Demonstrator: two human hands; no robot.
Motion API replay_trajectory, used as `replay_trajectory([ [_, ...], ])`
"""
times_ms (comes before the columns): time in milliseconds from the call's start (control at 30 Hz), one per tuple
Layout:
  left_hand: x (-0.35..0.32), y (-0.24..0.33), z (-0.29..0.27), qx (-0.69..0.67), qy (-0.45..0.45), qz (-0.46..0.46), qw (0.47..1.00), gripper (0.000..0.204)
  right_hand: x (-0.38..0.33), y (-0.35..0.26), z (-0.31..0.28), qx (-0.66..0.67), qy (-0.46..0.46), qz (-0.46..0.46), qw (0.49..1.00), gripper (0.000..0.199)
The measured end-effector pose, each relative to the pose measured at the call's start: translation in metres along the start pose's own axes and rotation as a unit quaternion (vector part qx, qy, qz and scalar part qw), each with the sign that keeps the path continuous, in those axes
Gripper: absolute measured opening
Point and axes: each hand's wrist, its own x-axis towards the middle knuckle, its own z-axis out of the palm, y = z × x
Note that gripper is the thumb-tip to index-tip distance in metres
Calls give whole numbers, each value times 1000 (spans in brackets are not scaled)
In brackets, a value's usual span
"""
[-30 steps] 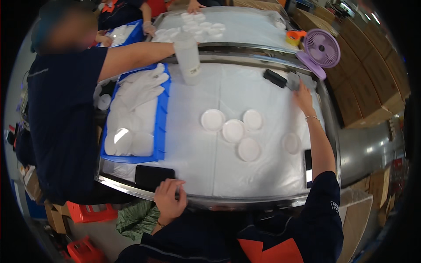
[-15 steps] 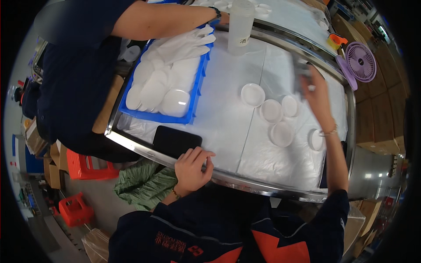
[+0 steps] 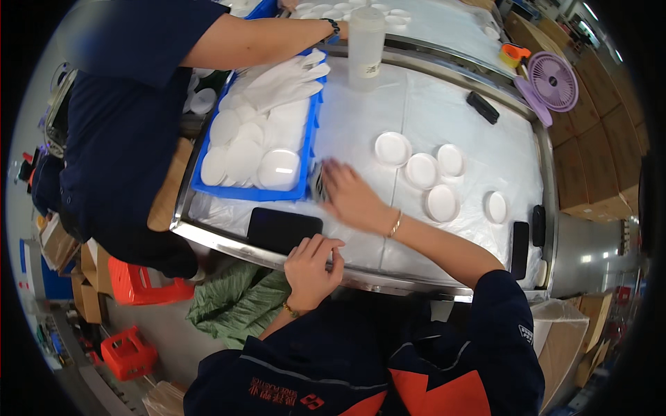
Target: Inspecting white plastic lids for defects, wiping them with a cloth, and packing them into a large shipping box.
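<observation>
My right hand (image 3: 352, 197) reaches left across the white-covered table (image 3: 444, 104), blurred by motion. Its fingertips grip a small grey object (image 3: 318, 184) right beside the blue tray (image 3: 244, 191). That tray holds white round lids and white gloves. My left hand (image 3: 312, 267) rests on the table's near metal edge with its fingers curled and nothing in them, just right of a flat black device (image 3: 284, 230). Several white round lids (image 3: 421, 170) lie on the sheet to the right of my right hand.
A co-worker in dark blue stands at the left, one arm (image 3: 263, 43) reaching to a translucent bottle (image 3: 365, 43). A black bar-shaped item (image 3: 482, 107), a purple fan (image 3: 553, 82) and two black devices (image 3: 520, 249) lie at the right. Green cloth (image 3: 239, 304) and red crates (image 3: 142, 284) sit below.
My right hand has swung from the far right of the table, by the black item, to the blue tray on the left, bringing the small grey object. The view has shifted left.
</observation>
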Motion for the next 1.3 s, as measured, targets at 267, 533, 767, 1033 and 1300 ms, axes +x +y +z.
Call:
replay_trajectory([
  [267, 0, 4, 3, 30, 12, 12, 999, 15, 23, 40, 21, -52, 77, 89, 992, 56],
  [533, 0, 7, 6, 9, 22, 22, 999, 10, 29, 21, 30, -61, 36, 143, 987, 60],
  [767, 0, 6, 4, 9, 24, 30, 999, 12, -30, -7, 12, -5, 68, 16, 998, 52],
  [1033, 1, 9, 5, 15, 33, 28, 999, 14, 66, 57, 34, -88, 46, 212, 972, 57],
  [1300, 0, 6, 6, 15, 25, 30, 999, 13, -11, -7, 21, -29, 64, 83, 994, 55],
])
